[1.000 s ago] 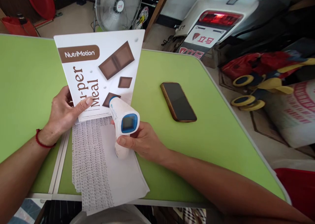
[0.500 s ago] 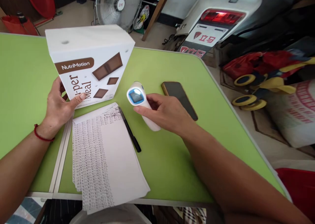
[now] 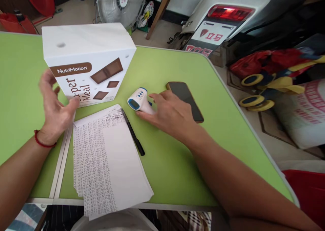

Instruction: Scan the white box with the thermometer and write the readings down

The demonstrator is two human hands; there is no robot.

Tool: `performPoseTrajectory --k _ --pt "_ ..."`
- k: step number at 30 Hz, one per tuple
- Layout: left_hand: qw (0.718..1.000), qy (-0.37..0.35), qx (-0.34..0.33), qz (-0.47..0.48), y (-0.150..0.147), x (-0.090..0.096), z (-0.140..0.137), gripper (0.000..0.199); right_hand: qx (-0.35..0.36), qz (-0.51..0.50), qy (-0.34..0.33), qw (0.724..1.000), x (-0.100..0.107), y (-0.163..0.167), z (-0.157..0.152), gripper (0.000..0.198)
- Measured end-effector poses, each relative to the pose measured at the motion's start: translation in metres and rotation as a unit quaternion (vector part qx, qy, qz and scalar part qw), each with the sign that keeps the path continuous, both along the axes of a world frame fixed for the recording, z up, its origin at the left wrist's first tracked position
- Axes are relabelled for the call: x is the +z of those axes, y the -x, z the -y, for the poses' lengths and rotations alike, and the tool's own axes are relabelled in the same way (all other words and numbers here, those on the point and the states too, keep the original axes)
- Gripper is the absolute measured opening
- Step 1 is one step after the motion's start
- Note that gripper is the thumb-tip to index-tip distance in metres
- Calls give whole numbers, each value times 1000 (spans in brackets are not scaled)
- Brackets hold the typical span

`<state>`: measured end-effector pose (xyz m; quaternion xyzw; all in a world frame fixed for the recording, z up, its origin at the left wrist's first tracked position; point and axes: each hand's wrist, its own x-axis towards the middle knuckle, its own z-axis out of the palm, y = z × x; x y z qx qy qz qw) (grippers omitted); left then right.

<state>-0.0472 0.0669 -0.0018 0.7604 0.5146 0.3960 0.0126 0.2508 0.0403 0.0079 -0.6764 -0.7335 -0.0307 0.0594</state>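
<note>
A white NutriMotion box [image 3: 111, 60] with brown chocolate pictures stands on the green table. My left hand [image 3: 56, 107] is at its lower left edge, thumb and fingers spread apart and no longer gripping it. Right of the box lies a white and blue infrared thermometer [image 3: 139, 99], its small screen dark. Over its handle is my right hand [image 3: 172, 114], fingers loosened and apart, thumb still beside the handle. Between my hands a black pen [image 3: 134, 136] rests along a stack of written sheets [image 3: 124, 166].
Behind my right hand lies a phone [image 3: 186, 99]. The green table [image 3: 177, 177] has a metal-edged seam at left. Beyond it stand a floor fan [image 3: 122, 4] and a white scooter [image 3: 218, 24]. A red seat [image 3: 304, 193] is at the lower right.
My right hand has lowered the thermometer onto the table and loosened its fingers; the lit screen has gone dark. My left hand has opened away from the box.
</note>
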Motion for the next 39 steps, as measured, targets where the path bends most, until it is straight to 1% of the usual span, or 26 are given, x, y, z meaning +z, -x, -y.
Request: performPoseTrajectory --k 1,2,3,4,5,6,7,8,9,10,12,13,14,16,18,20,23,24,26,29,30,31,32,33,36,39 --pt "997 -46 54 38 0 2 3 55 23 -11 -38 999 -1 1 3 42" --pt "990 -85 103 44 -1 5 6 53 48 -29 -63 996 -2 3 7 41" --pt "981 -142 127 35 -2 9 9 51 74 -51 -71 993 -3 6 12 39" --pt "973 -200 110 15 -4 13 13 46 98 -74 -64 990 -4 10 16 36" --pt "962 -271 42 -4 -7 17 18 38 120 -92 -42 988 -6 14 20 35" --pt "957 -288 -10 12 -11 20 22 31 136 -101 -17 985 -7 18 23 33" --pt "967 -237 -91 -31 -15 22 27 24 145 -102 8 984 -9 21 26 32" --pt "970 -182 -154 -58 -19 21 31 23 149 -96 27 984 -12 24 27 29" --pt "966 -138 -205 -71 -23 19 34 22 152 -87 36 984 -14 26 28 27" --pt "960 -61 -256 -99 -26 16 36 24 156 -81 36 984 -16 26 27 25" --pt "937 46 -313 -150 -29 5 37 47 174 -89 13 981 -21 25 25 27" --pt "923 81 -331 -180 -29 0 36 59 189 -107 -6 976 -22 24 24 30" --pt "912 99 -341 -205 -29 -5 35 68 203 -133 -25 970 -24 22 22 32" --pt "898 126 -343 -246 -27 -10 32 78 220 -205 -55 952 -24 20 20 36" --pt "892 145 -331 -270 -25 -10 31 83 218 -291 -61 930 -22 19 19 39" --pt "889 160 -316 -289 -24 -6 31 82 203 -374 -59 903 -20 20 19 39" --pt "889 169 -284 -317 -25 1 32 75 171 -479 -60 859 -18 21 20 28" --pt "890 167 -275 -322 -25 3 33 74 162 -513 -54 841 -18 21 20 25" --pt "896 157 -262 -323 -26 4 34 70 164 -583 -26 796 -18 23 19 20" --pt "905 131 -246 -322 -26 1 35 54 194 -664 10 722 -19 27 21 28" --pt "908 122 -236 -323 -26 -1 35 48 200 -682 8 703 -20 29 22 29" --pt "912 113 -225 -323 -27 -2 35 43 201 -695 4 690 -21 31 23 24" --pt "916 104 -214 -323 -27 -4 35 40 200 -702 3 683 -22 32 25 17" --pt "919 97 -204 -322 -27 -5 35 40 198 -703 5 683 -24 33 26 15" --pt "926 86 -185 -318 -26 -7 34 50 185 -688 34 701 -29 35 29 30" --pt "923 83 -184 -327 -25 -5 32 50 143 -686 54 711 -32 38 30 30"
